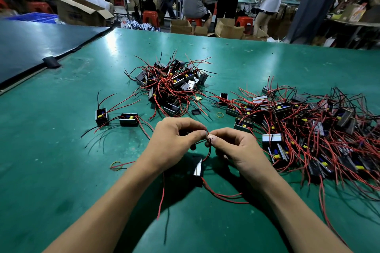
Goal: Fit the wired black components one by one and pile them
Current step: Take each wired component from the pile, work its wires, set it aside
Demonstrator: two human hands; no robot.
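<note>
At six o'clock on the worktop (61,150), left grip (174,139) and right grip (232,146) pinch the wires (208,151) of a black component (198,167) below them. Fitting looks under way; next it likely joins the twelve-o'clock pile (172,82).

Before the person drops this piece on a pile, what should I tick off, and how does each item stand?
1. Left hand and right hand both pinch the wires: ok.
2. Component joined to the pinched wires: ok.
3. Wire ends connected: cannot tell, fingertips cover them.
4. Path to the centre pile unobstructed: ok.
5. Trailing red wires apart from the right heap: ok.
</note>
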